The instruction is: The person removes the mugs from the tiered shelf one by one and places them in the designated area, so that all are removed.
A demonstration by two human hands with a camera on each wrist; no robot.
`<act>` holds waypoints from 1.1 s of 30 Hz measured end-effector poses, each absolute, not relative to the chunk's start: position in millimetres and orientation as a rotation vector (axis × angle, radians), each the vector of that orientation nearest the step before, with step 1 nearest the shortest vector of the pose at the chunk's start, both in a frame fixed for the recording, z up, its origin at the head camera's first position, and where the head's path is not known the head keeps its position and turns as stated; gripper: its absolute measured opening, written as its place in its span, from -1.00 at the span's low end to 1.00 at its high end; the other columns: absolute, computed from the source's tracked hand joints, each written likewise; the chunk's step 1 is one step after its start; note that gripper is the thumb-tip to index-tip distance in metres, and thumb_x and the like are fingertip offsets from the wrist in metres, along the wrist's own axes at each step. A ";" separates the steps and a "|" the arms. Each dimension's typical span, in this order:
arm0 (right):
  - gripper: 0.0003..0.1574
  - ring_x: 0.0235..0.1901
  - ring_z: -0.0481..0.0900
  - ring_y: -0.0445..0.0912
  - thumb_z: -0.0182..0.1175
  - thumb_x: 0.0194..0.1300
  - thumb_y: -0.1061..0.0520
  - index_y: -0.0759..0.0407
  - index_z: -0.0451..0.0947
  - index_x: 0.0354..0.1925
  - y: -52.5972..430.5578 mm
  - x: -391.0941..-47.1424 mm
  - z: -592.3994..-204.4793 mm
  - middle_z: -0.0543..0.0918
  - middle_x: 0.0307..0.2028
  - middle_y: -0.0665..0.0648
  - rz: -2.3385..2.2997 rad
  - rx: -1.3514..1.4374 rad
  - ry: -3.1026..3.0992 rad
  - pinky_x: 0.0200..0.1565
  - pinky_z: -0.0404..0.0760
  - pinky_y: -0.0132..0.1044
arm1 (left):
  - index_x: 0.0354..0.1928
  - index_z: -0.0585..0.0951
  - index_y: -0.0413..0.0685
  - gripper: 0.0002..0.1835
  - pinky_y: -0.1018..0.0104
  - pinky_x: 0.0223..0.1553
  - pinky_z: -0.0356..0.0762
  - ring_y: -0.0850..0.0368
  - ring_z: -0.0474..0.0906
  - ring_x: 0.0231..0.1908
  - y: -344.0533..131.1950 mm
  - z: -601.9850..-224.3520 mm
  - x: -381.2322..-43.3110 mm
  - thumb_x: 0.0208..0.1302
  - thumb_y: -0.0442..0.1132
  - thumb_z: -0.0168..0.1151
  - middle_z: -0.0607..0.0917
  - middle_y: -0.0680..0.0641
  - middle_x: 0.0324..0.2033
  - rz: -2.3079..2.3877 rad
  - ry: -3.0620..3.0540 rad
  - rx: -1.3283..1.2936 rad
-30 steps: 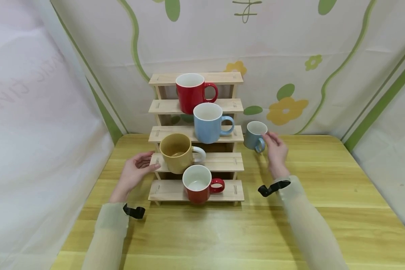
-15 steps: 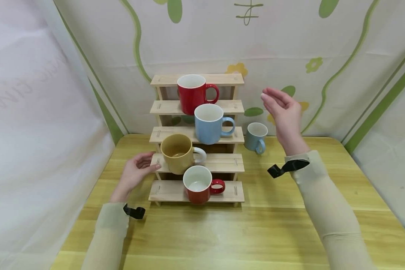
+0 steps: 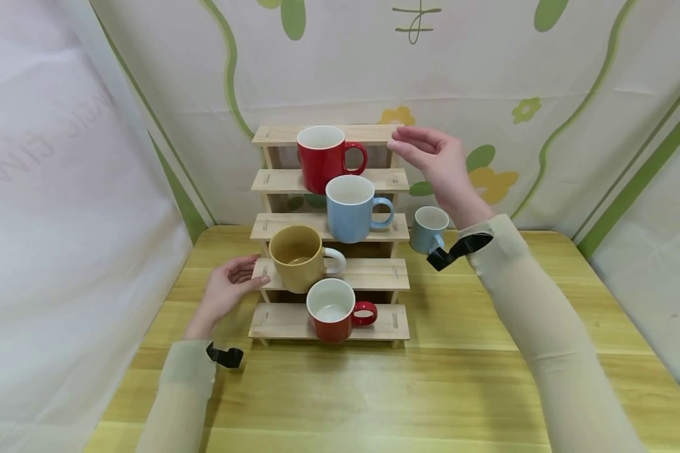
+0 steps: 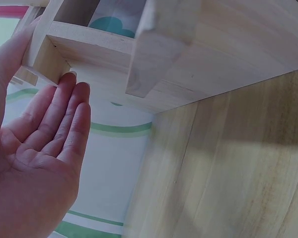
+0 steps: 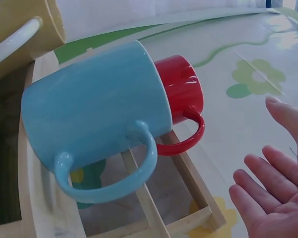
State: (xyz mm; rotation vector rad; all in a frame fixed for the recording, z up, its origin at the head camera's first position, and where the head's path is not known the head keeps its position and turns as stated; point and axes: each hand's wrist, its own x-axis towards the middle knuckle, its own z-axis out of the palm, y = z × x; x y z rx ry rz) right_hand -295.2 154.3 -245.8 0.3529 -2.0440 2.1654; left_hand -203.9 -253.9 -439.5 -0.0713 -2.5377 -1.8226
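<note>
A stepped wooden display rack (image 3: 374,274) carries a tall red mug (image 3: 317,167) high up, then a light blue mug (image 3: 348,217), a mustard mug with a white handle (image 3: 300,274) and a short red mug with a white inside (image 3: 333,327) on the lowest step. My left hand (image 3: 226,286) holds the left end of the mustard mug's step, thumb on top and fingers (image 4: 72,119) lower at its end. Raised by the top board's right end is my right hand (image 3: 436,160), holding nothing; its fingertips overlap the board in the head view. The right wrist view shows its fingers (image 5: 268,178) spread from the thumb.
A small grey-blue mug (image 3: 427,233) stands on the wooden table (image 3: 340,402) right of the rack, under my right wrist. Printed white cloth (image 3: 487,75) hangs close behind the rack, with another cloth wall (image 3: 62,220) at the left.
My right hand has let go of the small grey-blue mug, risen, then moved left to the top board. The left hand and the mugs have stayed in place.
</note>
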 end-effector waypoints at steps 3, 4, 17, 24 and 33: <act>-0.33 0.17 0.57 -0.11 0.57 0.14 0.02 0.13 0.65 0.20 145.2 -302.9 -245.3 0.71 0.08 0.05 2.099 0.333 -2.166 0.28 0.48 -0.30 | 0.34 0.50 -0.20 -0.29 0.50 0.08 0.54 0.06 0.56 0.07 -254.4 -439.8 -204.6 0.21 -0.10 0.54 0.61 -0.23 0.13 -1.820 -2.541 -0.070; -0.33 0.17 0.57 -0.11 0.57 0.14 -0.01 0.10 0.65 0.20 142.2 -305.6 -245.7 0.71 0.08 0.03 2.076 0.326 -2.207 0.28 0.48 -0.27 | 0.34 0.50 -0.20 -0.29 0.50 0.08 0.54 0.05 0.56 0.08 -254.6 -440.0 -204.8 0.21 -0.10 0.54 0.61 -0.23 0.13 -1.821 -2.542 -0.075; -0.33 0.04 0.67 0.05 0.54 0.17 -0.04 0.16 0.64 0.19 105.3 -331.1 -258.1 0.70 0.05 0.13 2.100 0.394 -2.332 0.03 0.71 -0.12 | 0.35 0.48 -0.22 -0.27 0.50 0.09 0.54 0.02 0.55 0.10 -256.8 -441.3 -206.3 0.21 -0.08 0.54 0.60 -0.24 0.15 -1.814 -2.557 -0.088; -0.48 -0.02 0.67 0.12 0.50 0.24 -0.04 0.14 0.71 0.10 99.2 -341.7 -253.7 0.71 0.00 0.21 2.060 0.420 -2.380 -0.07 0.75 -0.13 | 0.36 0.49 -0.20 -0.27 0.51 0.11 0.52 0.03 0.55 0.10 -257.6 -439.5 -207.0 0.22 -0.06 0.54 0.60 -0.24 0.15 -1.813 -2.558 -0.091; -0.58 0.00 0.66 0.19 0.45 0.29 -0.02 0.11 0.74 0.07 97.7 -347.4 -250.5 0.71 0.00 0.28 2.128 0.411 -2.427 -0.09 0.76 -0.12 | 0.36 0.49 -0.20 -0.26 0.50 0.11 0.53 0.05 0.55 0.11 -258.3 -439.9 -203.6 0.21 -0.05 0.54 0.60 -0.23 0.16 -1.810 -2.558 -0.067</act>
